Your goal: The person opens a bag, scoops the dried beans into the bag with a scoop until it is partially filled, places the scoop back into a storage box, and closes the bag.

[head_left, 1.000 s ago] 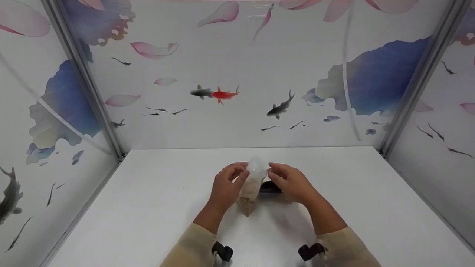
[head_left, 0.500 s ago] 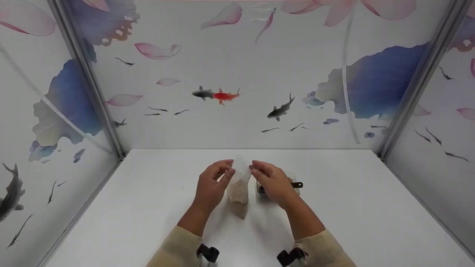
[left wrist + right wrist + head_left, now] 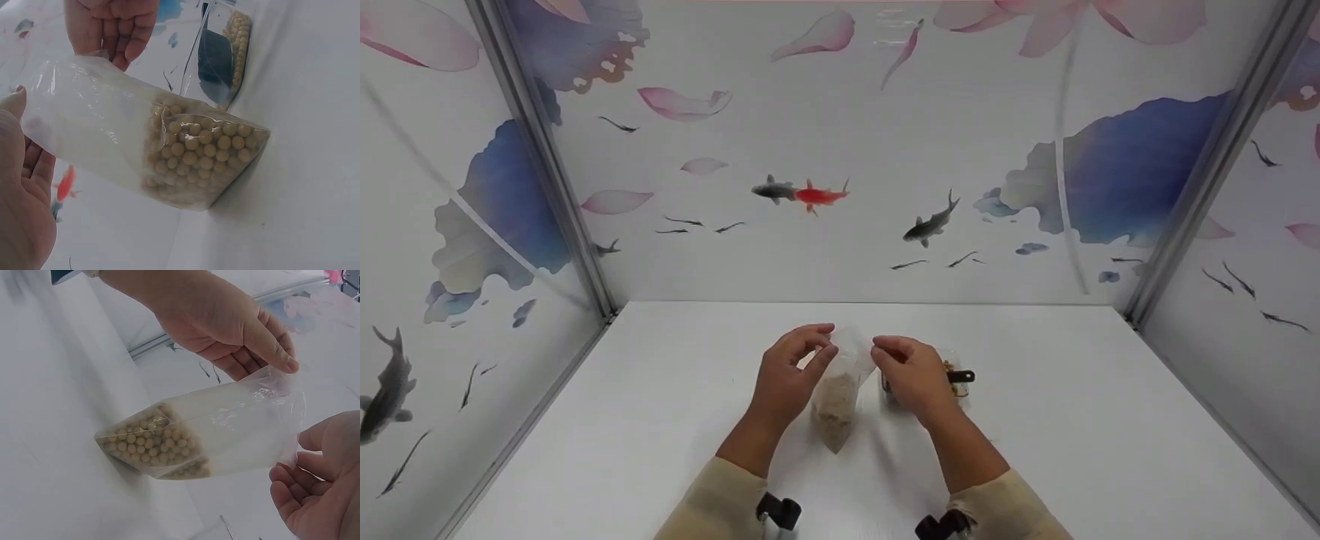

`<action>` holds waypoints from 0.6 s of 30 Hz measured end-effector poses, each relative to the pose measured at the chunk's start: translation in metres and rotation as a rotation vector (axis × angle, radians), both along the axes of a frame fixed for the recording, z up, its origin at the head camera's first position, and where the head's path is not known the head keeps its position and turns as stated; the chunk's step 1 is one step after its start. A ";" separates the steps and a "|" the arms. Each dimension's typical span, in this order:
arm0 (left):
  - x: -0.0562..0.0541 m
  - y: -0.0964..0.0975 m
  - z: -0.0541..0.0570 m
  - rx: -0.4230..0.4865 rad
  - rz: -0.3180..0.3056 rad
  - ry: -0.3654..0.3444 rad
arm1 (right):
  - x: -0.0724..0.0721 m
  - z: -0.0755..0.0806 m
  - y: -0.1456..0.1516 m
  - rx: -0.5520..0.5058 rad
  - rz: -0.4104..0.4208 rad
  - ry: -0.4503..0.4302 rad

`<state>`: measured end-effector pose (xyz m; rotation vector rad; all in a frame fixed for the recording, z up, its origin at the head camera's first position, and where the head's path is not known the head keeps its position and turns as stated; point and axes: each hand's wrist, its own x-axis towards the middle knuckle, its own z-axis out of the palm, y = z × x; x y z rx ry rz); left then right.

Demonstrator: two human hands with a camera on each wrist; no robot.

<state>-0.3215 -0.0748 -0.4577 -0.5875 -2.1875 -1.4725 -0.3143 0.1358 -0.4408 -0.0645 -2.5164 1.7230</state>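
Note:
A clear plastic bag (image 3: 836, 405) hangs upright, slightly tilted, between my hands, its bottom corner close over the white table. Round beige beans (image 3: 197, 149) that look like soybeans fill its lower part; the upper part is slack film. My left hand (image 3: 784, 375) pinches the left side of the bag's top between thumb and fingers. On the opposite side my right hand (image 3: 915, 379) pinches the top edge, fingertips right at the rim. The right wrist view shows the left thumb (image 3: 287, 363) lying over the film.
Behind my right hand stands a clear container (image 3: 964, 391) holding more beans and a black scoop (image 3: 215, 62), whose handle sticks out to the right. The white table (image 3: 660, 420) is bounded by printed panels (image 3: 840, 255) at the back and sides.
Both hands have moved left with the bag, away from the container, so the scoop's handle and the beans there now show. Lately the bag's bottom has swung slightly left and nearer.

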 end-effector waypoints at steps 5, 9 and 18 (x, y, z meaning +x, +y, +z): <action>-0.001 0.001 -0.001 -0.004 -0.006 -0.007 | -0.003 -0.002 -0.001 -0.012 -0.043 -0.017; -0.001 0.002 -0.002 -0.012 -0.011 -0.011 | -0.004 0.000 -0.001 -0.044 -0.061 -0.012; 0.002 0.004 0.000 -0.045 -0.010 0.000 | -0.002 0.002 0.004 -0.219 0.029 0.071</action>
